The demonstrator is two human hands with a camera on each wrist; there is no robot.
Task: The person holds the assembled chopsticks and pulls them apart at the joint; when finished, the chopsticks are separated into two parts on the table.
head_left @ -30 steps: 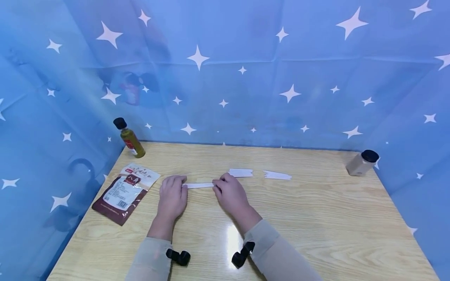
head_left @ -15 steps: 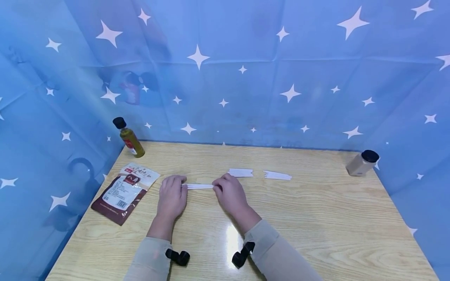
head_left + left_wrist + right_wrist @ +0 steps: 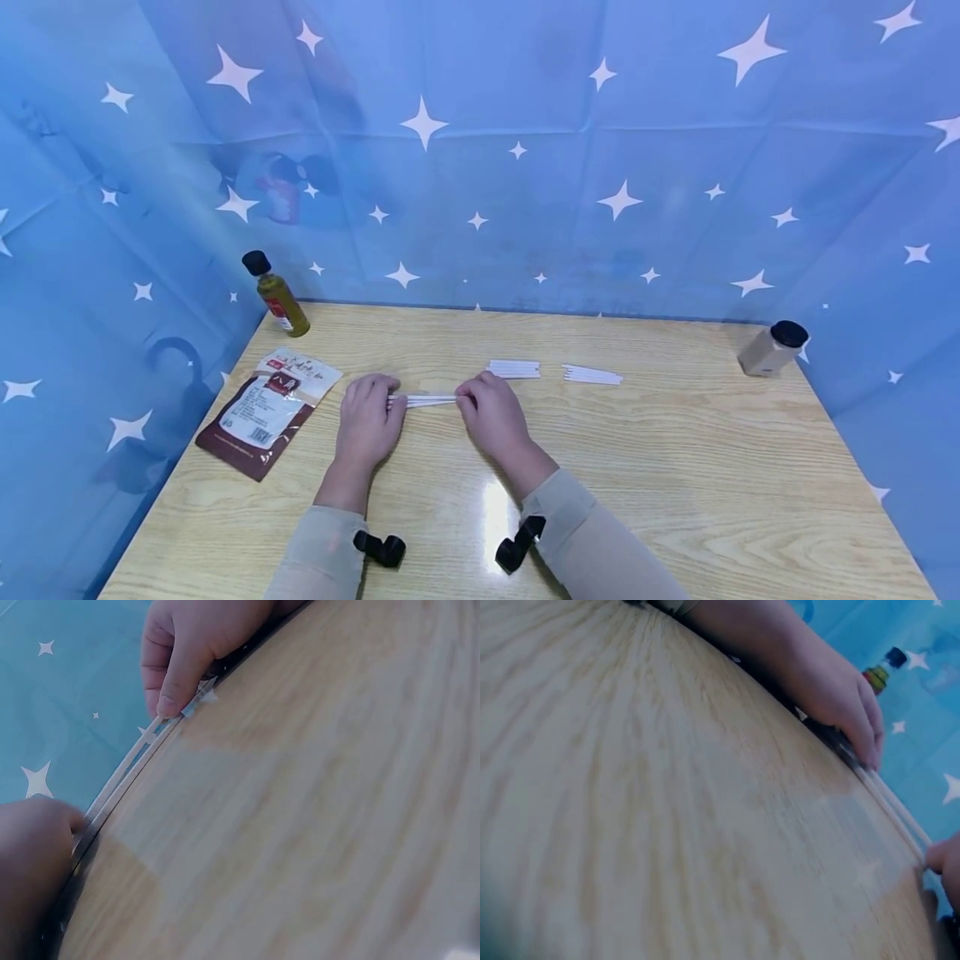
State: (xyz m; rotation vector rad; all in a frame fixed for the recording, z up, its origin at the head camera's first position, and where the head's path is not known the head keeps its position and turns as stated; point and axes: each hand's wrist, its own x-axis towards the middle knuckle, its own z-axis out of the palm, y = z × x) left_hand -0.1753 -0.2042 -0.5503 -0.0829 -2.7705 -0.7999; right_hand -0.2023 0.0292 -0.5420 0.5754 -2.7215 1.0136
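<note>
In the head view, a bundle of thin white sticks [image 3: 431, 401] lies crosswise between my two hands, slightly spread apart. My left hand [image 3: 370, 421] pinches its left end, thumb towards me. My right hand [image 3: 495, 415] holds the right end with thumb and fingers. In the left wrist view, sticks [image 3: 124, 778] run from one hand to the other, close to the tabletop. The right wrist view shows the same sticks [image 3: 894, 806] between both hands. Fingers cover the stick ends. Two more groups of white sticks lie behind, one near my right hand [image 3: 514, 369], another farther right [image 3: 592, 374].
On the wooden table [image 3: 675, 467], a brown and white packet [image 3: 268, 412] lies left of my left hand. A black-capped bottle [image 3: 277, 296] stands at the back left. At the back right is a jar [image 3: 772, 348] with a black lid. A blue star-patterned cloth [image 3: 525, 192] hangs behind.
The sticks between my hands have come slightly towards me and now fan a little apart. My left thumb has shifted slightly to the right. The other things have stayed put.
</note>
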